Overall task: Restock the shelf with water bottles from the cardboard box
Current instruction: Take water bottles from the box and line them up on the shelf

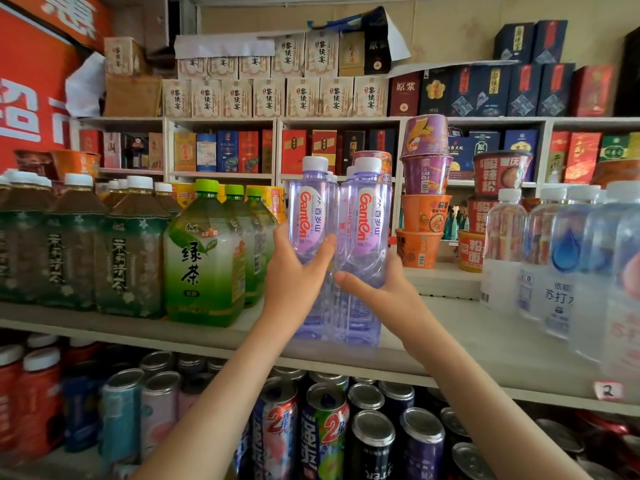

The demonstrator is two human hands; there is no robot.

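Left hand (297, 271), fingers curled round left water bottle (312, 209); right hand (382, 292) grips right water bottle (367, 216). Bottles upright, touching, on shelf (450, 329), green tea bottles (204, 258) left.

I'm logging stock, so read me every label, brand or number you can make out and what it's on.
"Ganten", "百岁山": two purple-tinted clear plastic water bottles
"绿茶": big green plastic tea bottle
"原浆": dark red carton
"苏打": clear bottle with blue drop
"2": white shelf-edge tag
Other cartons, cups, cans: too blurred to trust.
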